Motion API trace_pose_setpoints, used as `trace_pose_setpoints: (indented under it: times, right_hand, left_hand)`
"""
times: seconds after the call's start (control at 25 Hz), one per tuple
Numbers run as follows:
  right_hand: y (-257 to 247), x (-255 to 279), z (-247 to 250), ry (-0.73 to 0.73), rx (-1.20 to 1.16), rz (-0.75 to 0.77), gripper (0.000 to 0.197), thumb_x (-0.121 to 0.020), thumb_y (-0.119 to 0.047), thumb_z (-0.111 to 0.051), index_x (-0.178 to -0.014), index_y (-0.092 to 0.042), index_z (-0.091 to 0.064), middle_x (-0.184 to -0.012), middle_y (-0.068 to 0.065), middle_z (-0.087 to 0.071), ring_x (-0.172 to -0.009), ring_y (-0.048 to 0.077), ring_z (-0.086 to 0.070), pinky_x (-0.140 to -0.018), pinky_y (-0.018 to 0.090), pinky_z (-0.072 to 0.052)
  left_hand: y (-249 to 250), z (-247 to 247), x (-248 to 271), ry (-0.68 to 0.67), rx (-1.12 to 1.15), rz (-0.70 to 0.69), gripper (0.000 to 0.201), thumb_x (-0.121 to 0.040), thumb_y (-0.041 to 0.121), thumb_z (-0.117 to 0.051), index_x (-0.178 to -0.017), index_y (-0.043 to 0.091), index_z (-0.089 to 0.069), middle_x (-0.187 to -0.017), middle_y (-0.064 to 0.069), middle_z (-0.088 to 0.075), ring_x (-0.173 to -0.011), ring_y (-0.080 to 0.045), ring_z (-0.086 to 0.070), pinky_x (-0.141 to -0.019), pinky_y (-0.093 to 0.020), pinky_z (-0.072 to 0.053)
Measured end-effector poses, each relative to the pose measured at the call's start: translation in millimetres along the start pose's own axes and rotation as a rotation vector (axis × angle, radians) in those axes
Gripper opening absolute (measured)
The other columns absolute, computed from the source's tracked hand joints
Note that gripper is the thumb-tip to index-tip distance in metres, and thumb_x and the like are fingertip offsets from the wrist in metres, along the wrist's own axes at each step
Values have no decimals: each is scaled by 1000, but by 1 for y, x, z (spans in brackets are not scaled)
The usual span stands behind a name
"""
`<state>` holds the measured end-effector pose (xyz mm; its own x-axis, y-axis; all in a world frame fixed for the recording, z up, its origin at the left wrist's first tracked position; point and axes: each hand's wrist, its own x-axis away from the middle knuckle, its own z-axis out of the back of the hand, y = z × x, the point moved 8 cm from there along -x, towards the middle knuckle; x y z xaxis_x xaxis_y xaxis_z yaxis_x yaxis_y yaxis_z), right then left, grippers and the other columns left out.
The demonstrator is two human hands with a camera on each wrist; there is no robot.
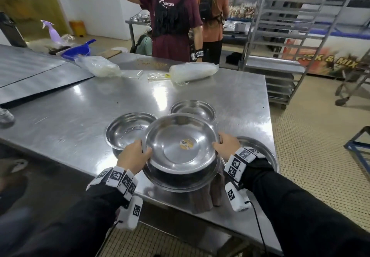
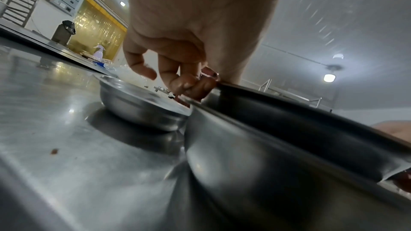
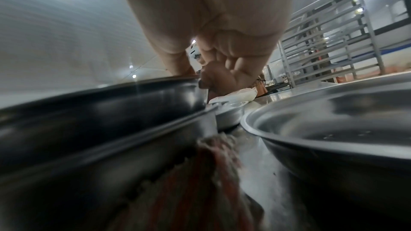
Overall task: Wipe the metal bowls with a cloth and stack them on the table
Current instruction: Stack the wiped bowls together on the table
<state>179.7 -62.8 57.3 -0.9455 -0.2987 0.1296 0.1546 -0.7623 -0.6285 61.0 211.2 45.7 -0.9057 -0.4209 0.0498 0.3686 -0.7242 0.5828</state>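
Brown cloth (image 1: 210,196) lies at table (image 1: 80,116) edge, partly under bowl stack. Left hand (image 1: 134,157) and right hand (image 1: 227,146) each clasp opposite rim of top bowl (image 1: 181,144), nested in larger bowl (image 1: 180,182). Thin steel: likely light, stiff, slippery; rim grip suits. Yellow sticker (image 1: 186,144) unreadable. Beyond, shirt (image 1: 172,16) reads "FONTANA"; far sign (image 1: 328,61) "PICK & MIX"

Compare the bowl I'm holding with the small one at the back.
The held bowl is wider and carries a round yellow sticker; the small bowl looks bare. The held bowl sits in another bowl, gripped at its rim by both hands; the small bowl stands alone. Both are shiny metal, upright.
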Motion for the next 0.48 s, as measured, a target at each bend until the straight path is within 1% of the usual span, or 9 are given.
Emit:
trace_pose_setpoints:
  times: [0.08, 0.16, 0.24, 0.28, 0.36, 0.44, 0.48]
  right_hand:
    - [11, 6, -11, -12, 34, -17, 16, -92, -20, -52, -107, -18, -56, -95, 1, -63, -85, 19, -61, -71, 26, -47]
    - [16, 8, -17, -20, 120, -6, 22, -92, -20, -50, -113, -15, -56, -99, 4, -64, -85, 19, -59, -73, 28, -47]
    - [15, 11, -19, -30, 199, 26, 23, -92, -20, -48, -113, -12, -54, -98, 7, -64, -82, 21, -58, -73, 28, -45]
    - [13, 12, -19, -41, 225, 40, 22, -93, -20, -48, -112, -11, -53, -98, 8, -64, -83, 22, -59, -74, 29, -47]
    - [10, 12, -20, -59, 276, 56, 21, -91, -22, -49, -109, -11, -52, -96, 9, -65, -83, 23, -63, -77, 34, -54]
    - [9, 10, -19, -80, 330, 49, 21, -91, -24, -50, -107, -11, -54, -95, 8, -65, -81, 23, -64, -77, 37, -56]
    - [9, 6, -17, -80, 332, 34, 23, -91, -25, -50, -108, -12, -57, -96, 7, -66, -81, 22, -64, -75, 35, -56]
  left_hand:
    - [-7, -10, 6, -18, -94, 27, 19, -94, 34, -50, -99, 15, -53, -86, -1, -63, -80, -21, -61, -80, -40, -51]
    - [-8, -14, 11, -13, -153, 42, 18, -94, 34, -47, -96, 16, -52, -87, -1, -64, -81, -22, -61, -83, -40, -50]
    - [-6, -16, 13, -3, -193, 57, 18, -94, 33, -47, -91, 16, -51, -84, -1, -64, -79, -22, -61, -83, -41, -50]
    - [-6, -16, 14, -5, -230, 67, 19, -93, 33, -47, -89, 16, -50, -83, -1, -63, -78, -22, -61, -83, -40, -50]
    - [-3, -13, 15, -14, -341, 73, 21, -92, 36, -48, -85, 17, -48, -81, 1, -62, -78, -20, -59, -84, -38, -48]
    - [0, -8, 15, -19, -414, 64, 21, -90, 39, -50, -89, 19, -48, -80, 5, -60, -78, -18, -58, -88, -38, -46]
    - [3, -5, 12, -26, -416, 54, 21, -89, 40, -51, -96, 20, -49, -83, 6, -60, -81, -18, -58, -90, -39, -45]
